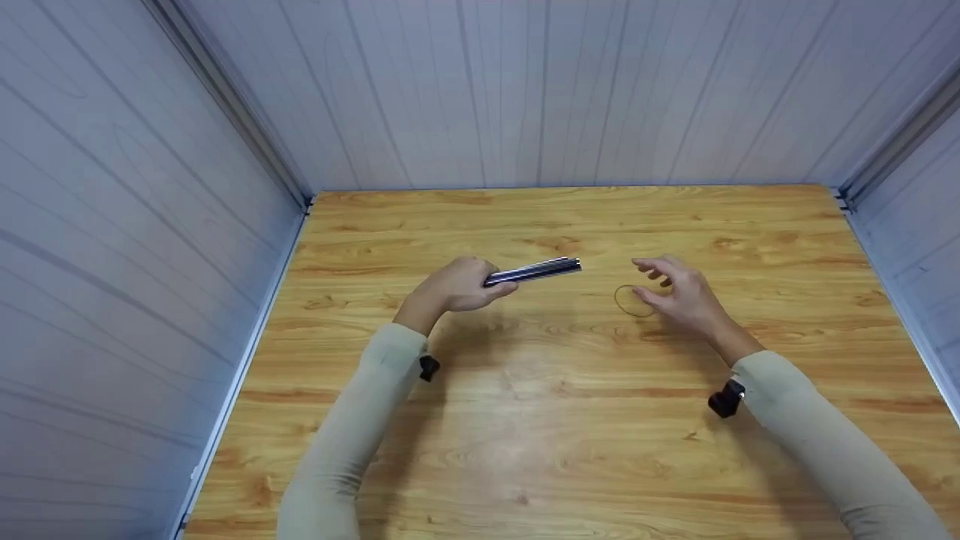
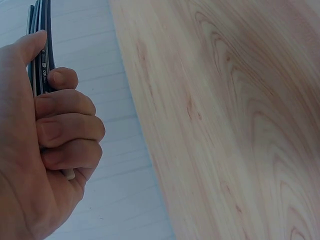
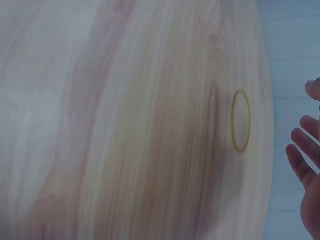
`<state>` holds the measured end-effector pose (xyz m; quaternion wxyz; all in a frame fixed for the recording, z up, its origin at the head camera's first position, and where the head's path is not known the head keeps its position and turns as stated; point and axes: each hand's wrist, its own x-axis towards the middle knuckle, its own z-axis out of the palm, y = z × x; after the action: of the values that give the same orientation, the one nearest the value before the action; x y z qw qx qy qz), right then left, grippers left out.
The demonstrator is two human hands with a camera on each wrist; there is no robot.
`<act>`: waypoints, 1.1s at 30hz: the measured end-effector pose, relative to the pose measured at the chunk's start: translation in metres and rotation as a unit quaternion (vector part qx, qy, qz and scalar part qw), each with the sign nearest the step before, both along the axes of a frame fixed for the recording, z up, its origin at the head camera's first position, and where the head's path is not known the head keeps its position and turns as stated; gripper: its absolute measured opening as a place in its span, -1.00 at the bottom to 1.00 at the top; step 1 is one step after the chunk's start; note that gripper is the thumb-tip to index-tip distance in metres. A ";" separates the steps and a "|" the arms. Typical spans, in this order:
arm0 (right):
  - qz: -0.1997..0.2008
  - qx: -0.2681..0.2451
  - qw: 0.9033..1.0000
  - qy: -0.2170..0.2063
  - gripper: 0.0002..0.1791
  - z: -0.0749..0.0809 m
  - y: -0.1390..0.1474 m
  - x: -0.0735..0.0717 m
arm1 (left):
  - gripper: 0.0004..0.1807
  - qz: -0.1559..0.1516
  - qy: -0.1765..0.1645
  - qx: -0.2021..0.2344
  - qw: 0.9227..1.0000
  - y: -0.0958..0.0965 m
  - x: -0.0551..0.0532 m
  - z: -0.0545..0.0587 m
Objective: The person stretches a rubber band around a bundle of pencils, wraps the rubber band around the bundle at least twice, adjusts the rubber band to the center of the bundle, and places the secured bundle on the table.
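Observation:
My left hand (image 1: 466,285) grips a bundle of slim dark pencils (image 1: 536,271), which points to the right above the table. In the left wrist view the fingers of that hand (image 2: 65,125) curl round the bundle, with the thumb along it. Pale lettering shows on one dark barrel, and a whitish end peeks out below the little finger. A thin yellowish rubber band (image 3: 233,122) lies on the wooden table. Close to it is my right hand (image 1: 684,296), fingers spread and slightly bent, thumb apart, holding nothing.
The wood-grain table (image 1: 525,420) stretches under both arms. Pale panelled walls (image 1: 510,90) rise along its back and both sides. A small black camera sits at each wrist, below the light sleeves (image 1: 795,405).

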<state>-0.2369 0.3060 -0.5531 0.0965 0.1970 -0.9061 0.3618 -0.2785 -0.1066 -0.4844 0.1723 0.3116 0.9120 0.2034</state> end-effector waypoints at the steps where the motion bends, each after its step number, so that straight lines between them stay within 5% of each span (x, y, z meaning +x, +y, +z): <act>1: -0.005 0.005 1.000 -0.011 -0.47 -0.001 0.002 -0.002 | -0.40 -0.001 0.003 0.000 1.000 0.000 0.000 0.000; 8: -0.040 0.031 0.993 -0.108 -0.45 -0.009 0.015 -0.008 | -0.41 0.001 0.018 -0.001 1.000 -0.001 0.002 -0.001; 14: -0.059 0.066 0.985 -0.150 -0.50 -0.016 0.017 -0.010 | -0.40 0.004 0.024 -0.007 1.000 -0.001 0.005 -0.003; 24: -0.080 0.086 0.984 -0.131 -0.80 -0.019 0.014 -0.013 | -0.43 0.000 0.049 -0.016 0.999 0.000 0.004 -0.003; 33: -0.092 0.082 0.985 -0.119 -0.81 -0.022 0.015 -0.013 | -0.42 -0.008 0.059 -0.026 0.998 0.004 0.002 -0.004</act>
<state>-0.2495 0.3212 -0.5755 0.0041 0.0750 -0.9521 0.2963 -0.2760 -0.1026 -0.4880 0.1282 0.3258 0.9230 0.1596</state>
